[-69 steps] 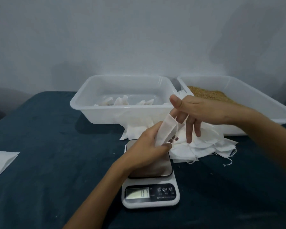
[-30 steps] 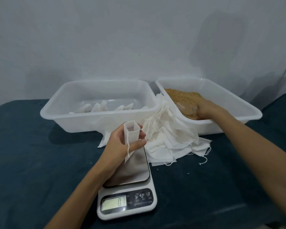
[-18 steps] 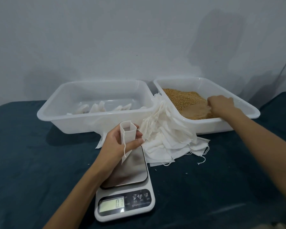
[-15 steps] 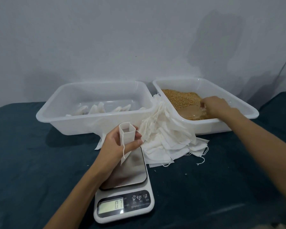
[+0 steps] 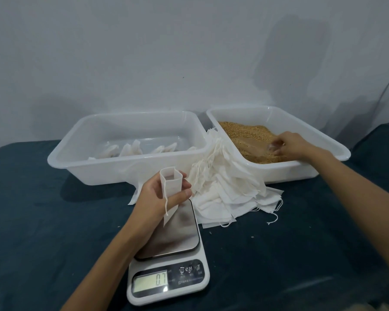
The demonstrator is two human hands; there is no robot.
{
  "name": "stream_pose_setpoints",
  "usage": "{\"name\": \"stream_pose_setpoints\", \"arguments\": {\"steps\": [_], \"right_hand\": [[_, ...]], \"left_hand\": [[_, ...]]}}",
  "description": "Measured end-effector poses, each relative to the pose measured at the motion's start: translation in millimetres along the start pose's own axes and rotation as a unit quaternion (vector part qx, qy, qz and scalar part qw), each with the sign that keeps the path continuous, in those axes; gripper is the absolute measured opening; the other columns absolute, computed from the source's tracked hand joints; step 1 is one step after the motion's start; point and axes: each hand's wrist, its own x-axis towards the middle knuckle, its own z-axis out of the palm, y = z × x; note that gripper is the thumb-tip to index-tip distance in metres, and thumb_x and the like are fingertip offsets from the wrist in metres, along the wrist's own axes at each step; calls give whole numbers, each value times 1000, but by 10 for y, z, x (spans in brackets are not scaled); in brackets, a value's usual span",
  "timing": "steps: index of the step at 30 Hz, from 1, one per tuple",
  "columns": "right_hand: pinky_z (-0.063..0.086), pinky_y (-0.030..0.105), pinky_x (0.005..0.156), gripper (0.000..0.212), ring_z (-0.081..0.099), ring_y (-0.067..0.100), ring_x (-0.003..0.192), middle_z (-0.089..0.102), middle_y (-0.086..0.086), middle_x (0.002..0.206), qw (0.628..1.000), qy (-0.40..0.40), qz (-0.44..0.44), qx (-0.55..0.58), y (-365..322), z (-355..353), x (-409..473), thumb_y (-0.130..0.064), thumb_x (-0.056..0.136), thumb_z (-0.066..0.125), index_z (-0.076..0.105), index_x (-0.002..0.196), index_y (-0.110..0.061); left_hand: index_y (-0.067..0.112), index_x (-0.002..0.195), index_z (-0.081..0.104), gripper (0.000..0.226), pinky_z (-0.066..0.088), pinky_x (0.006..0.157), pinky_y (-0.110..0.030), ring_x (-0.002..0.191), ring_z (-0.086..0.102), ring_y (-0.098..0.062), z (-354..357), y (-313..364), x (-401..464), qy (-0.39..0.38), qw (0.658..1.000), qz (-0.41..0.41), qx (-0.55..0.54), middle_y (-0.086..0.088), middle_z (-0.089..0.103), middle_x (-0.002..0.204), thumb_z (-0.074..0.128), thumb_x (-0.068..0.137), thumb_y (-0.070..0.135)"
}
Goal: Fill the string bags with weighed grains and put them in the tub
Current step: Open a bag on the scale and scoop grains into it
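My left hand (image 5: pixel 154 199) grips a small white string bag (image 5: pixel 171 184) upright over the scale (image 5: pixel 189 286), its mouth held open and its string dangling. My right hand (image 5: pixel 295 144) is inside the right tub (image 5: pixel 330 142), down on the brown grain (image 5: pixel 240 131), fingers curled round what looks like a small clear scoop (image 5: pixel 274 148); motion blur hides its shape. The left tub (image 5: pixel 126 161) holds several filled white bags (image 5: pixel 130 150). The scale's steel plate is bare and its display reads 0.7.
A heap of empty white string bags (image 5: pixel 227 194) lies between the two tubs and spills onto the dark blue cloth (image 5: pixel 43 221) right of the scale. A grey wall stands close behind the tubs.
My right hand left the bag, reached into the grain tub and is sweeping through the grain. My left hand kept the bag open above the scale.
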Motion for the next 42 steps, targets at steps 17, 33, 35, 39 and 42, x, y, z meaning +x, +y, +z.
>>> {"name": "stream_pose_setpoints", "arguments": {"steps": [17,33,35,39,42], "right_hand": [[51,30,98,15,67,15,102,72,-1,99,970,31,-187,150,-784,-344,-609,-1,90,71,72,103,-9],[37,-1,89,34,53,-26,101,66,-25,108,939,18,-337,64,-1365,-512,-1322,-1,86,75,70,114,-20],[33,-2,87,35,54,-21,95,65,-19,104,934,49,-352,32,-1392,-536,-1321,1,83,77,72,114,-14],[36,29,97,34,49,2,93,64,-18,103,921,79,-380,-26,-1437,-586,-1327,-3,83,79,72,114,-17],[34,36,100,34,48,7,90,65,-12,101,911,90,-397,-64,-1455,-607,-1320,-2,82,79,73,113,-16]], "left_hand": [[16,110,70,34,52,71,-15,79,66,-10,15,23,-22,1,1000,-5,0,-4,68,88,81,79,24],[14,102,68,24,57,79,-24,85,69,-15,-13,-7,-30,-24,999,0,25,-5,72,92,84,85,8],[15,102,68,21,57,79,-25,85,68,-17,-21,9,-30,-30,999,0,30,-6,71,92,81,88,6],[14,105,67,21,57,81,-26,87,66,-19,-12,29,-45,-38,999,-10,21,-5,71,93,78,90,5],[3,112,65,26,56,84,-29,90,65,-21,0,29,-44,-37,999,-18,20,-16,71,96,78,90,5]]}}
